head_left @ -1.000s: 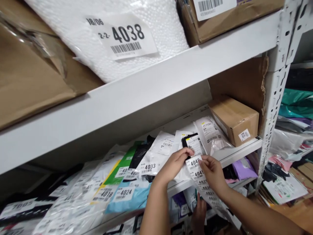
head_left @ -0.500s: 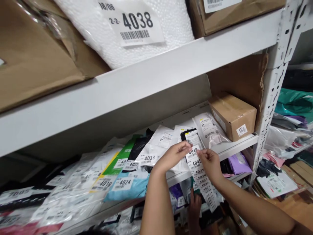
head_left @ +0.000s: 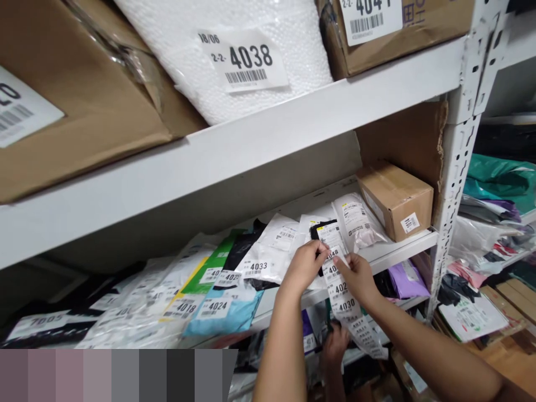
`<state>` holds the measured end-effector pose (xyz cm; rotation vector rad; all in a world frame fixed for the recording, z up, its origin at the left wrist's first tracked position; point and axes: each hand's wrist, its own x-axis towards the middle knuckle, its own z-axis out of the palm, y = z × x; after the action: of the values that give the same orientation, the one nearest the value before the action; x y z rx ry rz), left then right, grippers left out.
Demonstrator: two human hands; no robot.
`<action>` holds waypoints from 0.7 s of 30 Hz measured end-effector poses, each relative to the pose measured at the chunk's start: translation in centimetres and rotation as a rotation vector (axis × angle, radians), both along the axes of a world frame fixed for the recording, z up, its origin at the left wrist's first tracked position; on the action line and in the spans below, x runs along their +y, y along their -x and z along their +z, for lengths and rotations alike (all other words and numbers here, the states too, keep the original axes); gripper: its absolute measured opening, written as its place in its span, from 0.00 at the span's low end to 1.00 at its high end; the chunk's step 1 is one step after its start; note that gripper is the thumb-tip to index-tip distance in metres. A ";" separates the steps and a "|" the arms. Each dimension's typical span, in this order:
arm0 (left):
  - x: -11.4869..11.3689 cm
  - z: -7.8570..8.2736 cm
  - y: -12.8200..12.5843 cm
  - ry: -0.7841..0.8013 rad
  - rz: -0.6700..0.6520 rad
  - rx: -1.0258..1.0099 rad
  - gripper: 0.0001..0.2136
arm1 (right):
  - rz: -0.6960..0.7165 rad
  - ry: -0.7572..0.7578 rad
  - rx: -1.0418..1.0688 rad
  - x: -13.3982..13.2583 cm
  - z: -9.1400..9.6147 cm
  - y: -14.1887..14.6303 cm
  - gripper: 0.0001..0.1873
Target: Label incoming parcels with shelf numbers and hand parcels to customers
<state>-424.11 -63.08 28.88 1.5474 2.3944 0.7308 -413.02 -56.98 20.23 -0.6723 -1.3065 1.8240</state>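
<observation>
A long strip of white number labels (head_left: pixel 344 306) hangs from my two hands in front of the middle shelf. My left hand (head_left: pixel 306 263) is closed, its thumb and fingertips pinching the top left edge beside 4048. From the other side, my right hand (head_left: pixel 359 278) pinches the strip a little lower and covers part of the second label. The strip's lower end curls to the right below my right wrist. Just behind it lie a black packet (head_left: pixel 322 229) with a white label and a clear-wrapped parcel (head_left: pixel 358 220).
Another person's hand (head_left: pixel 335 341) reaches by the lower shelf. Labelled bags, including a blue one (head_left: pixel 221 312), cover the middle shelf's left. A cardboard box (head_left: pixel 396 198) sits at its right end. Above, a shelf beam (head_left: pixel 251 139) carries boxes and a bubble-wrapped parcel (head_left: pixel 201 72).
My right hand has slid slightly over the second label, and the strip's lower end has swung right. The other person's pointing finger has curled in. The view has shifted slightly.
</observation>
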 end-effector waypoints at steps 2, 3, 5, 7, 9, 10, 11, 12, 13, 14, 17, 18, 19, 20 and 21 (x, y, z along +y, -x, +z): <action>0.3 -0.2 -0.4 0.035 0.022 0.117 0.07 | 0.013 -0.003 0.002 0.1 -0.1 -0.2 0.28; 0.4 -0.3 -0.7 0.052 0.035 0.159 0.07 | 0.041 0.009 0.006 0.2 -0.3 -0.4 0.29; 0.5 -0.5 -1.0 0.077 0.071 0.206 0.06 | 0.104 0.050 0.008 0.0 -0.8 -0.8 0.30; 0.6 -0.6 -1.3 0.099 0.110 0.225 0.05 | 0.170 0.083 0.011 -0.3 -1.6 -1.5 0.29; 0.7 -0.6 -1.5 0.114 0.140 0.232 0.04 | 0.248 0.086 0.026 -0.9 -2.2 -2.5 0.27; 0.7 -0.6 -1.6 0.118 0.150 0.234 0.03 | 0.275 0.066 0.042 -1.1 -2.4 -3.1 0.26; 0.7 -0.5 -1.7 0.119 0.162 0.232 0.03 | 0.286 0.031 0.062 -1.2 -2.4 -3.9 0.25; 0.7 -0.4 -1.9 0.109 0.187 0.236 0.04 | 0.270 -0.016 0.082 -1.3 -2.3 -4.7 0.23; 0.6 -0.4 -2.1 0.083 0.227 0.255 0.08 | 0.232 -0.074 0.103 -1.2 -2.1 -5.5 0.22; 0.5 -0.3 -2.5 0.041 0.275 0.295 0.12 | 0.182 -0.134 0.130 -0.9 -1.8 -6.4 0.20; -0.1 -0.8 -4.3 -0.179 0.292 0.384 0.17 | 0.036 -0.216 0.216 0.3 -0.6 -8.4 0.18; -0.3 -1.3 -5.1 -0.272 0.226 0.323 0.16 | 0.004 -0.195 0.240 0.8 -0.3 -8.8 0.19; -0.5 -1.9 -6.1 -0.360 0.139 0.188 0.15 | -0.022 -0.155 0.257 1.1 0.0 -9.0 0.19; -0.6 -2.7 -7.1 -0.438 0.059 -0.002 0.16 | -0.045 -0.114 0.268 1.4 0.1 -9.1 0.19; -0.6 -3.5 -8.2 -0.497 0.010 -0.219 0.18 | -0.065 -0.086 0.273 1.6 0.2 -9.1 0.19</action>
<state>-415.93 -63.67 25.34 1.5132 2.1610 1.5009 -403.96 -55.40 20.41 -0.3987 -1.1603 1.7276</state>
